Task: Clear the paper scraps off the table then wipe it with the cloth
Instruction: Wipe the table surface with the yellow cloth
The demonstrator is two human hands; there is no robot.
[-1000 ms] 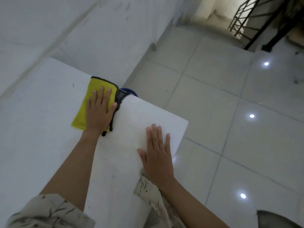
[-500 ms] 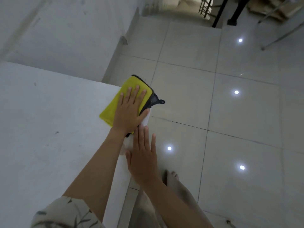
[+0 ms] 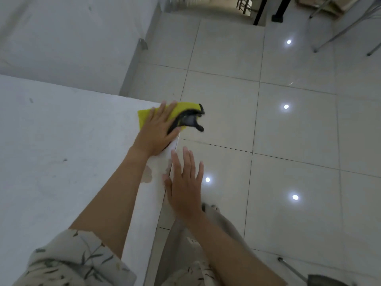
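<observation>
A yellow cloth (image 3: 181, 107) with black edging lies at the right corner of the white table (image 3: 61, 151), part of it hanging past the edge. My left hand (image 3: 157, 131) presses flat on the cloth with straight fingers. Beside the table's right edge, my right hand (image 3: 184, 186) is held open with spread fingers, above the floor and just off the tabletop. I see no paper scraps on the table. A damp-looking stain (image 3: 147, 175) marks the table near the edge.
Glossy tiled floor (image 3: 288, 141) with light reflections spreads to the right. A white wall (image 3: 72, 38) rises behind the table. Metal chair legs (image 3: 340, 32) stand at the far right, and a dark railing post (image 3: 260, 11) is at the top. My foot (image 3: 210, 209) is below.
My left hand has slid the cloth rightward to the table's corner, so it now overhangs the edge. My right hand has come off the tabletop to beside its edge.
</observation>
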